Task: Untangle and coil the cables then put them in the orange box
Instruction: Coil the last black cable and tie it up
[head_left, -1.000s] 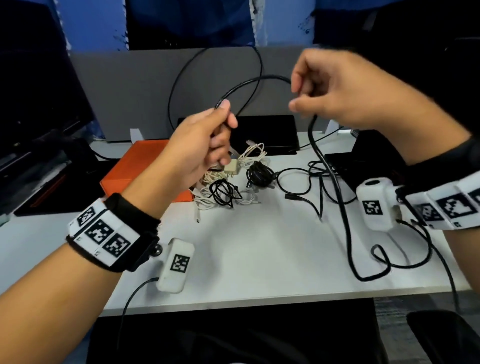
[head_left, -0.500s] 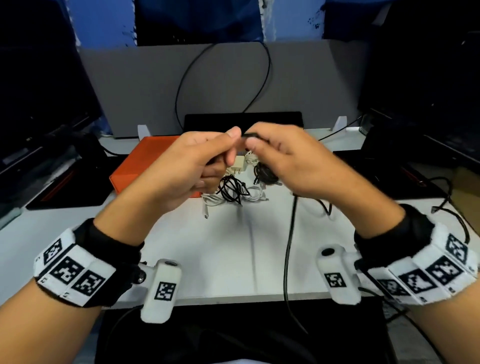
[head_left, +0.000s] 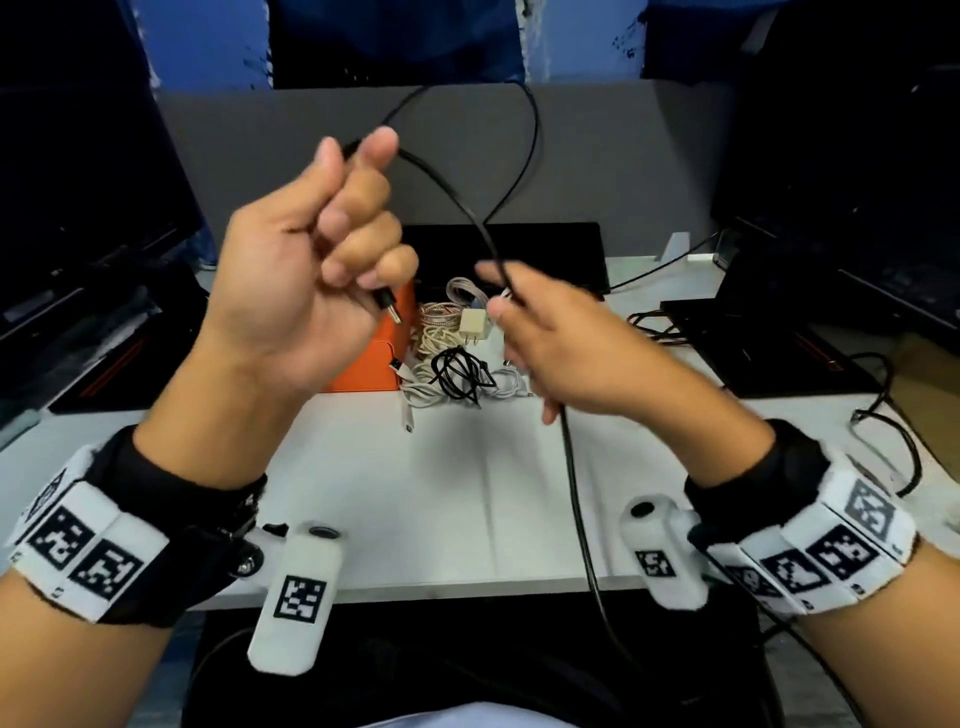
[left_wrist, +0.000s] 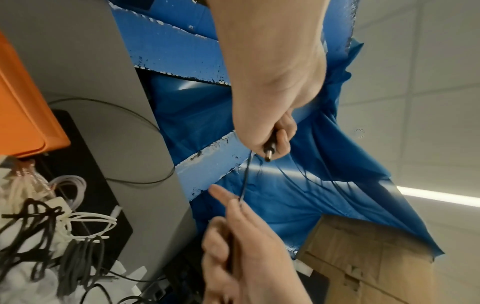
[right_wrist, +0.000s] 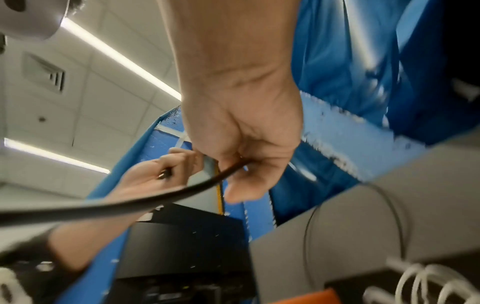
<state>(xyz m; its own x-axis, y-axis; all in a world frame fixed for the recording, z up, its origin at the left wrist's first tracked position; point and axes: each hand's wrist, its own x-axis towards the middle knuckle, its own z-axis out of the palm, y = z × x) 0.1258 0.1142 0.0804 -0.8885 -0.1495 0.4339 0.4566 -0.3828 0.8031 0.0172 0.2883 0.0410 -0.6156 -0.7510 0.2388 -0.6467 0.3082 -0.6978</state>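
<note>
Head view: black cable (head_left: 467, 218) between hands.

A thin black round cable (head_left: 457, 200) arcs above the worktop (head_left: 467, 493), its barrel plug (head_left: 387, 306) dangling, the rest trailing off the front edge. More tangled black and white cables (head_left: 457, 369) lie mid-worktop beside a closed orange rectangular box (head_left: 371, 358).

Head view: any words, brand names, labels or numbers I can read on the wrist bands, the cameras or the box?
No readable words or numbers in any view.
Left wrist band: black-and-white square code tags only, no letters.
Right wrist band: the same kind of tags.
Two white wrist cameras: one code tag each.
Orange box: plain, no print seen.
White plug: any marking too small to tell.
</note>
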